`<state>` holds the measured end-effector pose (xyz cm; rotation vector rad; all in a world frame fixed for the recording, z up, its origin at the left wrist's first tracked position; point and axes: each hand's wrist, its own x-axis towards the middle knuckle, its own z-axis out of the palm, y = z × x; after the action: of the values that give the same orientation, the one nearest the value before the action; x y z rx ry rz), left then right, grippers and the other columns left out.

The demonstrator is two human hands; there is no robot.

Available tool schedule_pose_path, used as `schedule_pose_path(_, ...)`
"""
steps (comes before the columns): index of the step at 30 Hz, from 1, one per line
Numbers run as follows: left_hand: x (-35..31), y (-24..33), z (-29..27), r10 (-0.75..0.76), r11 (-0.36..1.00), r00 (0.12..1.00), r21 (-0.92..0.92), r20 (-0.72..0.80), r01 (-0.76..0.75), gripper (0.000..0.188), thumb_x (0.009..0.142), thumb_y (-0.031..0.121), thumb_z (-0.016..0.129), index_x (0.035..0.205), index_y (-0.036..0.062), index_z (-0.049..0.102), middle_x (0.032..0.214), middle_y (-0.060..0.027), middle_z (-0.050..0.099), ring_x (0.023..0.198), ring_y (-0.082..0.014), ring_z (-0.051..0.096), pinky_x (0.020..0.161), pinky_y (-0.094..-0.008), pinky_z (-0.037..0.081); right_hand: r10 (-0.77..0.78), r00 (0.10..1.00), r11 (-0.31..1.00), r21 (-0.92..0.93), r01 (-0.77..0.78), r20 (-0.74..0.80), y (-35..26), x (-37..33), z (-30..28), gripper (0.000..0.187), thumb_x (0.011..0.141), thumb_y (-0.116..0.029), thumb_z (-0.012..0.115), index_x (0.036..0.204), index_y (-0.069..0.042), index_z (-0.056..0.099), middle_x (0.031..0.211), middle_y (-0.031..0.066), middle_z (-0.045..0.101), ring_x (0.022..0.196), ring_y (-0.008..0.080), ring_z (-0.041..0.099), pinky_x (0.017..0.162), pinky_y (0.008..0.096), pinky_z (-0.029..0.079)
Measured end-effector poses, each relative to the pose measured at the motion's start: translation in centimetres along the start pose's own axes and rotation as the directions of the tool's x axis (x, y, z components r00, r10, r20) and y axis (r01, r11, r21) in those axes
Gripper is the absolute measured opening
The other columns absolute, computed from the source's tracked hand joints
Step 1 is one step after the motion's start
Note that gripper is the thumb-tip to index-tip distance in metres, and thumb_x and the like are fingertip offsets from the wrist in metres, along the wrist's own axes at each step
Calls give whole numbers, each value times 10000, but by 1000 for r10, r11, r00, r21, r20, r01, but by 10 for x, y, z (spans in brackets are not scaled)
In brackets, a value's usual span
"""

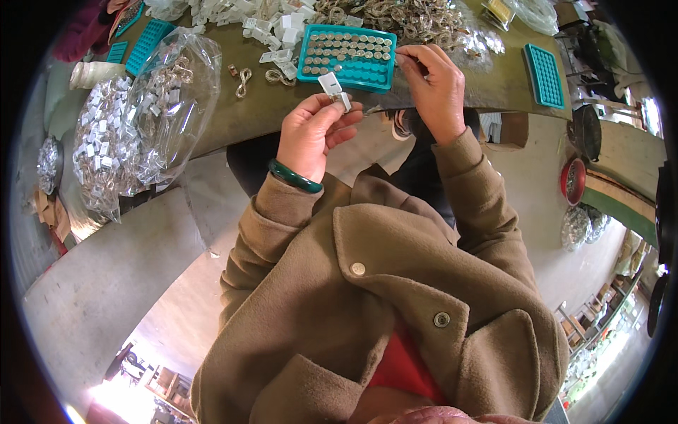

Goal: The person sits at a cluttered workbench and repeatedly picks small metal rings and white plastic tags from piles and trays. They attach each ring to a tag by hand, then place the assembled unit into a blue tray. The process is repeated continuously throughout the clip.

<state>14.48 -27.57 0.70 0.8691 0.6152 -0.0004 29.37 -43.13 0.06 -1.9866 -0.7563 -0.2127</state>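
Between the thumb and fingers of my left hand is a small white plastic case with its flap raised. The hand is just in front of a teal tray on the table. Rows of round silver button cells fill much of the tray, while its front right pockets show bare. My right hand is at the tray's right edge, thumb and forefinger drawn together. Whatever lies between those fingertips, if anything, is too small to make out. One loose button cell sits near the tray's front left.
Loose white cases and tangled coiled wires are heaped behind the tray. A clear bag of wired white pieces hangs over the left edge. Another teal tray lies right. A person's dark red sleeve shows far left.
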Motion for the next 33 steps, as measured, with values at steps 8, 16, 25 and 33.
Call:
schedule_pose_path(8, 0, -11, 10, -9, 1000, 1000, 10, 8, 9, 122, 914, 60, 590, 1009, 2, 641, 961, -107, 701, 851, -150, 685, 755, -260, 568, -247, 969, 939, -241, 244, 19, 9, 2, 15, 177, 806, -128, 709, 978, -95, 689, 844, 81, 615, 762, 301, 616, 666, 384, 497)
schedule_pose_path(16, 8, -1, 15, -41, 998, 998, 38, -43, 42, 229, 953, 107, 575, 1144, -10, 622, 1102, -138, 684, 988, -176, 682, 790, -245, 580, -94, 979, 992, -62, 107, 183, 7, 10, 13, 183, 816, -120, 678, 996, -87, 686, 803, 108, 617, 794, 322, 613, 708, 414, 494)
schedule_pose_path(25, 16, 1, 16, 3, 998, 1000, -64, -14, -4, 253, 969, 74, 528, 1192, -25, 595, 1159, -162, 662, 1057, -215, 664, 817, -263, 586, -125, 958, 990, -37, 139, 257, 10, 16, 7, 157, 825, -129, 675, 963, -69, 719, 826, 121, 632, 775, 328, 628, 682, 398, 502)
schedule_pose_path(33, 14, -6, 17, -25, 995, 1000, -101, -1, 25, 241, 972, 76, 523, 1177, -26, 596, 1162, -155, 660, 1044, -198, 666, 808, -254, 586, -102, 964, 994, -3, 106, 247, 9, 17, 7, 144, 831, -126, 666, 948, -61, 717, 826, 124, 638, 780, 328, 635, 695, 394, 508)
